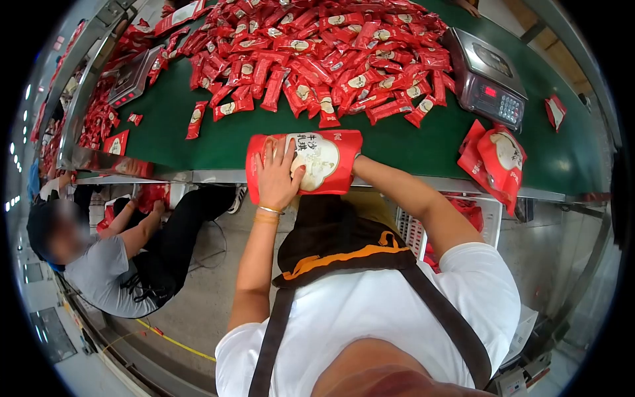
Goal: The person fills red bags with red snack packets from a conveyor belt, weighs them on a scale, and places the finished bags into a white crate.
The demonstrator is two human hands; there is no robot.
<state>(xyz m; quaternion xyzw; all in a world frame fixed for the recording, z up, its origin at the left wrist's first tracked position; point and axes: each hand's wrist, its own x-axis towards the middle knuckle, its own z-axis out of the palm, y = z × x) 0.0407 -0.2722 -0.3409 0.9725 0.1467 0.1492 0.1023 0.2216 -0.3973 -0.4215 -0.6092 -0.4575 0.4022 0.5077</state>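
Note:
A large red pouch (pixel 331 173) with a cream label lies sideways at the near edge of the green table (pixel 159 132). My left hand (pixel 279 175) rests on the pouch's left part, palm down with its fingers spread. Behind the pouch's right end my right hand is hidden; only the wrist and forearm show, so its fingers cannot be made out. Just beyond the pouch, small red packets (pixel 324 66) form a large heap.
A scale (pixel 489 79) stands at the right, with red pouches (pixel 503 155) over the edge near it. Another scale (pixel 132 79) is at the left. White crates (pixel 491 221) sit below the table. A person in grey (pixel 106 264) is at the left.

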